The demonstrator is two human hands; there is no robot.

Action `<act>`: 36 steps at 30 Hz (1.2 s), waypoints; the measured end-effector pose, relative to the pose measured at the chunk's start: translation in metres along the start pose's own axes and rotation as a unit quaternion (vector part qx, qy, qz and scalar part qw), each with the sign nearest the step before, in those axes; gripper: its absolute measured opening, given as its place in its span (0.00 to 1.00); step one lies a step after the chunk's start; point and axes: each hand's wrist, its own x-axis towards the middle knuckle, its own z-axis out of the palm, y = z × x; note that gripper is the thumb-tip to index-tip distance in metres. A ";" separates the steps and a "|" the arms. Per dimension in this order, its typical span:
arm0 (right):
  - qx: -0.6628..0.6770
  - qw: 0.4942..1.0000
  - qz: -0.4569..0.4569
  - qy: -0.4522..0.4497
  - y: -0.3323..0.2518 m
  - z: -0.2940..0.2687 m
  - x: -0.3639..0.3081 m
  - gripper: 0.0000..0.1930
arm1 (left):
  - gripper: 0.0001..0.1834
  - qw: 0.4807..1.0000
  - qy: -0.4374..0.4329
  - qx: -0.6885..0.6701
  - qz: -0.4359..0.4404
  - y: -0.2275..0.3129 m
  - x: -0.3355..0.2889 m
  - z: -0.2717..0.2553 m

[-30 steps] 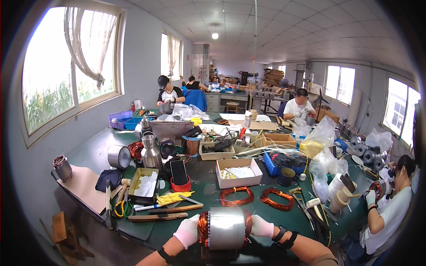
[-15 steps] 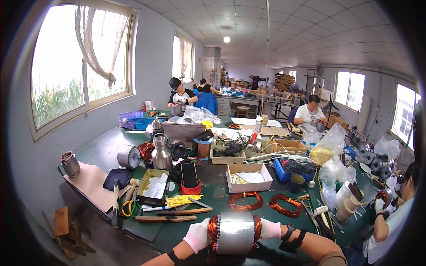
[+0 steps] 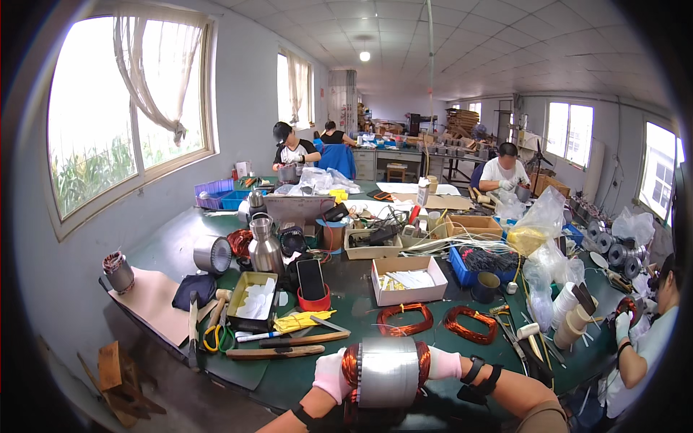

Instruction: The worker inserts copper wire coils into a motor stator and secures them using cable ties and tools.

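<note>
A silver motor stator [image 3: 388,374], a ribbed metal cylinder with copper windings bulging from both ends, lies on its side at the bench's front edge. My left hand [image 3: 332,375], in a white and pink glove, grips its left winding end. On the opposite end, my gloved right hand [image 3: 442,363] holds the right windings, its fingertips partly hidden behind the copper. Just beyond the stator are two loose copper coils, a left one [image 3: 405,319] and a right one [image 3: 470,325]. Wooden-handled tools, among them a wooden stick [image 3: 276,351], lie to the left of my left hand.
Yellow-and-green scissors [image 3: 219,338], a hammer [image 3: 193,332] and a tray of white slips [image 3: 254,297] stand left. Beyond are a phone in a red holder [image 3: 312,299] and a white box [image 3: 408,281]. A co-worker [image 3: 642,353] handles another stator at right; others work farther back.
The whole view has shifted slightly. My left hand has edged a little right against the stator's end, and both hands keep their hold. The seated co-worker at back right has changed posture slightly.
</note>
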 end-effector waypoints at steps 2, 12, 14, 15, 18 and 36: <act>0.040 0.999 -0.014 0.017 0.001 0.003 0.000 0.28 | 0.17 1.000 0.010 -0.009 0.002 -0.001 0.000 0.003; 0.036 0.999 0.003 0.027 0.006 0.001 -0.011 0.26 | 0.18 0.999 0.034 -0.024 0.031 -0.006 -0.001 0.010; 0.068 0.998 0.001 0.017 0.003 -0.001 -0.008 0.25 | 0.20 1.000 0.021 -0.020 -0.003 -0.012 -0.002 0.015; 0.069 0.998 -0.006 0.002 0.009 0.000 -0.004 0.24 | 0.21 0.999 0.020 0.011 0.025 -0.013 -0.003 0.013; 0.089 0.996 0.015 -0.022 0.014 -0.002 0.000 0.23 | 0.19 0.998 0.031 0.006 0.046 0.003 -0.001 -0.007; -0.051 0.998 -0.008 0.041 0.034 0.009 -0.003 0.13 | 0.21 0.996 0.046 -0.003 0.074 0.001 -0.002 -0.014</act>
